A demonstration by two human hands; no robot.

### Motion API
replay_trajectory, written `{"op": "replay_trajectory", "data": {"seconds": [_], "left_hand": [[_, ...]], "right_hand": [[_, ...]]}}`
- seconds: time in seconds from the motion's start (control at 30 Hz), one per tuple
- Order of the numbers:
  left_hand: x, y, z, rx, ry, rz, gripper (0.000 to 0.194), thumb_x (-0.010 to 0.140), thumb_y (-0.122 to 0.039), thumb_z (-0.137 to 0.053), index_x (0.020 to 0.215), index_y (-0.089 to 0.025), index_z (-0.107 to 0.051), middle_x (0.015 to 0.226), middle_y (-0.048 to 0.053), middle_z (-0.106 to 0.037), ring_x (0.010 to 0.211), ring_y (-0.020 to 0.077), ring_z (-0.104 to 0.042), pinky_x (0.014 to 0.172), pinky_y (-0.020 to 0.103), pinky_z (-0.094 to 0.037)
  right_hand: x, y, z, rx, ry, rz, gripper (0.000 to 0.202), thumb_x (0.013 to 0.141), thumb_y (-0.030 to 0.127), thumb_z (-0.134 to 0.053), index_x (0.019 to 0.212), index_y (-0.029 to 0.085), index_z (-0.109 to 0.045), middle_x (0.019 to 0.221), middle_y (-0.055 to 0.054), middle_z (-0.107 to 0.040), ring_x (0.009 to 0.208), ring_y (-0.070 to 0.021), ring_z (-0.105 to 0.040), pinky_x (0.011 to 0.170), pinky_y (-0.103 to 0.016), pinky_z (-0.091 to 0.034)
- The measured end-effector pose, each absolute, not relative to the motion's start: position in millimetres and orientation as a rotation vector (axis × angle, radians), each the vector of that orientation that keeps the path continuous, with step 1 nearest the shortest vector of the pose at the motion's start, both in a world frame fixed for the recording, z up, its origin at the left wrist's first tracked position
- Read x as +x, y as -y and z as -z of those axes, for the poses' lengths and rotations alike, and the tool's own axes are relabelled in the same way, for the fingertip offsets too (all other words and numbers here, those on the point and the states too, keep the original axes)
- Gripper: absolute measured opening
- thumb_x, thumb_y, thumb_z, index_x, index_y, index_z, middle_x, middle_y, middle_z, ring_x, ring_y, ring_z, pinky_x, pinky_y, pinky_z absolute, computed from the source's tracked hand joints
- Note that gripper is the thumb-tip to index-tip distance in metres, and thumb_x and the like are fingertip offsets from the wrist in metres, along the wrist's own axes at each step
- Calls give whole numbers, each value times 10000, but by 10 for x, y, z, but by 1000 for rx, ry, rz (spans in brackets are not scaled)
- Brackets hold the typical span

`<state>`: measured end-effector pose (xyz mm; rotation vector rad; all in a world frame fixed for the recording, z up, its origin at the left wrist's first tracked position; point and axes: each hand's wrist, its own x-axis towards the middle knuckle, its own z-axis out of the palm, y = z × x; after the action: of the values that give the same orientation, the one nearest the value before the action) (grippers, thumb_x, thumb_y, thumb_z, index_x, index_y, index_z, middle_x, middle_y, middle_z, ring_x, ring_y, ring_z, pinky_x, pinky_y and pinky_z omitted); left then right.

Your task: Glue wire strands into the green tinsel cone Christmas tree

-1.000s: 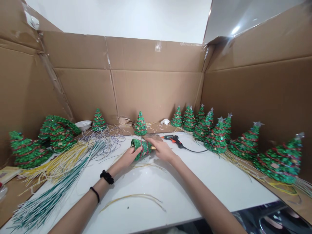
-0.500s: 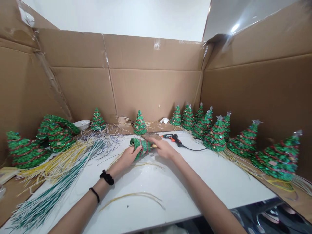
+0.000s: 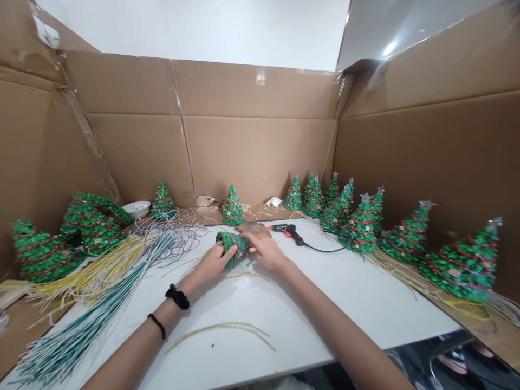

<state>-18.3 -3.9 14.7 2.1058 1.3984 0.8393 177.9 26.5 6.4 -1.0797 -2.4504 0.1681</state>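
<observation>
My left hand (image 3: 215,257) is closed around a green woven Christmas tree piece (image 3: 234,241) with reddish trim, tipped on its side with its open end to the left. Beside its right end, my right hand (image 3: 266,251) is closed, with the forefinger reaching to the piece. A short yellowish stick-like thing (image 3: 252,249) pokes out under those fingers; its kind is unclear. Just behind the hands lies a brownish flat pad (image 3: 255,228), with a glue gun (image 3: 289,231) to its right. A finished-looking small tree (image 3: 233,206) stands behind.
Bundles of green strips (image 3: 93,309) and yellow strips (image 3: 97,254) lie at left near tangled pale strands (image 3: 182,227). Several starred trees (image 3: 361,222) line the right side. Loose strips (image 3: 223,325) lie in front. Cardboard walls (image 3: 260,141) enclose the white tabletop (image 3: 300,325).
My right hand has shifted slightly left, closer to the tree piece, and more of the brownish pad shows. My left hand keeps its hold.
</observation>
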Motion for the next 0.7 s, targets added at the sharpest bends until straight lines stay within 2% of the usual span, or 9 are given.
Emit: {"op": "replay_trajectory", "data": {"seconds": [0.17,0.3,0.43,0.7], "left_hand": [[-189,46,-143,2099,-1388,-880,471,865,-522,-341,905,-141,-616,920,72,-666,823,211,-570,779,304,-434],[-193,33,-128,2131,-1431,-841,475,865,-538,-330,848,-147,-600,861,67,-650,786,207,-558,744,301,-430],[-193,32,-122,2153,-1417,-823,458,863,-532,-338,825,-154,-595,842,61,-645,762,197,-548,730,291,-424],[-175,77,-176,2146,-1417,-821,454,860,-511,-349,844,-146,-620,863,77,-663,770,207,-560,735,294,-430]], "right_hand": [[1863,-285,-131,-1108,2417,-175,680,664,34,-412,1324,197,-396,1195,-88,-581,1052,-219,-519,873,-317,-376],[2039,-370,-161,-1154,2392,-252,680,627,21,-396,1269,234,-467,1151,-38,-615,1048,-208,-540,877,-293,-383],[2013,-387,-119,-1075,2368,-293,649,609,12,-389,1211,218,-514,1139,-45,-616,1050,-207,-536,874,-295,-392],[1732,-295,61,-1046,2312,-311,684,656,22,-389,1324,163,-352,1183,-113,-563,1044,-215,-508,864,-307,-395]]}}
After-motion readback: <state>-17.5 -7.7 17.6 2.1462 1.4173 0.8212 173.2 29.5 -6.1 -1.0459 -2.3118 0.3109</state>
